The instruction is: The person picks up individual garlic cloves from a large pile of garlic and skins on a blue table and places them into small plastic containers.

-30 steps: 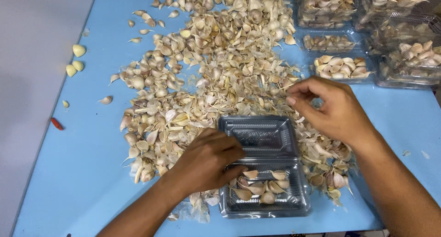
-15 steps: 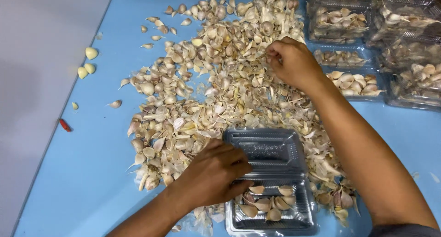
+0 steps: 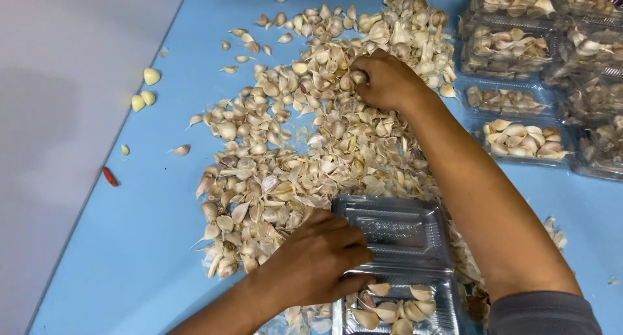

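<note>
Step in hand: gathering cloves. Right hand (image 3: 384, 80) at 12 o'clock, grip closed on garlic cloves (image 3: 311, 147); left hand (image 3: 318, 260) pinches clamshell tray (image 3: 396, 234) at 6 o'clock. Next move likely needs carry to tray.

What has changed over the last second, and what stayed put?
The right hand moved from beside the open clear tray up into the far part of the garlic clove pile, where its fingers now pinch a clove. The left hand stayed on the tray's near-left edge; the filled trays did not move.
</note>
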